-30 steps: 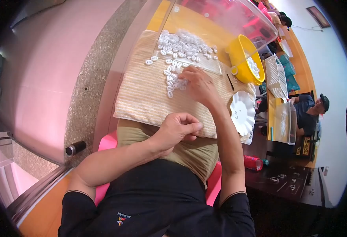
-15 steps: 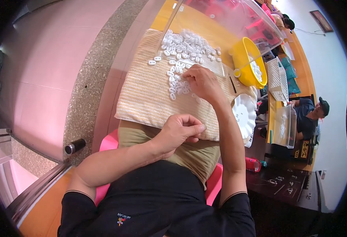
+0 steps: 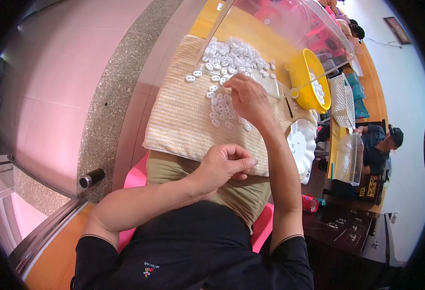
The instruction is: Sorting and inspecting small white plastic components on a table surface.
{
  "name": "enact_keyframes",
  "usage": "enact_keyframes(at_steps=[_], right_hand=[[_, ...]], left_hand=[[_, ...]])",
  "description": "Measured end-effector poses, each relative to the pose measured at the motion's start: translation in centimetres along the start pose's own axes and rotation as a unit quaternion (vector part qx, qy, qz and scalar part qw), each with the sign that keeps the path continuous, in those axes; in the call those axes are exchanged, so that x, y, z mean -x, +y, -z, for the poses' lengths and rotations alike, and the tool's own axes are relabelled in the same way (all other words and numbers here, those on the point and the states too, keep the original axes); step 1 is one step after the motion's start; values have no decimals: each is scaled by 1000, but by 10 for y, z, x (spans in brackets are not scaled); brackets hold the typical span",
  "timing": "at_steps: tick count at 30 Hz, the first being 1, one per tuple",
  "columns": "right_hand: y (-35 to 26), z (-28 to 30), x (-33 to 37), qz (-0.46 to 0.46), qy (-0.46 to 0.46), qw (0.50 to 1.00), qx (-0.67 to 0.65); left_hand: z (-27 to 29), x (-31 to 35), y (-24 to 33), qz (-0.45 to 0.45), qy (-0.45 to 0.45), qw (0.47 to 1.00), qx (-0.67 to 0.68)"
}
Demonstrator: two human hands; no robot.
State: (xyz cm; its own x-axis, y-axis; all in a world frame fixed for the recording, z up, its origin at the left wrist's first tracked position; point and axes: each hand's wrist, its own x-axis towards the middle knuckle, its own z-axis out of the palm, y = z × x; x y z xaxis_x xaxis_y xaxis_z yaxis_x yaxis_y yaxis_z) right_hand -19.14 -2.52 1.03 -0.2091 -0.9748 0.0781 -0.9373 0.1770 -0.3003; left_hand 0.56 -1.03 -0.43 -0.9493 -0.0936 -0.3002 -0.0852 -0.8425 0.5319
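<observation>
Small white oval pieces with two holes [image 3: 222, 107] lie in a loose cluster on a beige striped towel [image 3: 173, 121]. My right hand [image 3: 251, 99] is over the far right of this cluster. Its fingers are bent down, with the fingertips by a white piece; whether they grip it is hidden. Nearer to me, my left hand [image 3: 227, 165] hovers over the towel's front edge, thumb and forefinger pressed together. What it holds, if anything, does not show. Beyond my right hand a larger heap of the same white pieces [image 3: 234, 50] sits by a clear plastic box [image 3: 270, 21].
A yellow basket [image 3: 299, 79] with white pieces stands at the right. Near it are a thin black stick [image 3: 288, 107] and a white fluted plate [image 3: 299, 145] bearing small bits. A white perforated basket [image 3: 342, 99] and a seated person [image 3: 376, 140] are farther right.
My right hand has shifted a little, and pieces below it now lie in a more compact cluster. My left hand keeps its pinch. The whole view has shifted slightly.
</observation>
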Motion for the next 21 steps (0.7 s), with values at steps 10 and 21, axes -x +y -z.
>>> enact_keyframes(at_steps=[10,21], right_hand=[[10,-7,-40,23,63,996,57],[33,6,-70,4,11,997,77]], left_hand=[[1,0,3,-2,10,1000,-2],[-1,2,5,-12,13,1000,9]])
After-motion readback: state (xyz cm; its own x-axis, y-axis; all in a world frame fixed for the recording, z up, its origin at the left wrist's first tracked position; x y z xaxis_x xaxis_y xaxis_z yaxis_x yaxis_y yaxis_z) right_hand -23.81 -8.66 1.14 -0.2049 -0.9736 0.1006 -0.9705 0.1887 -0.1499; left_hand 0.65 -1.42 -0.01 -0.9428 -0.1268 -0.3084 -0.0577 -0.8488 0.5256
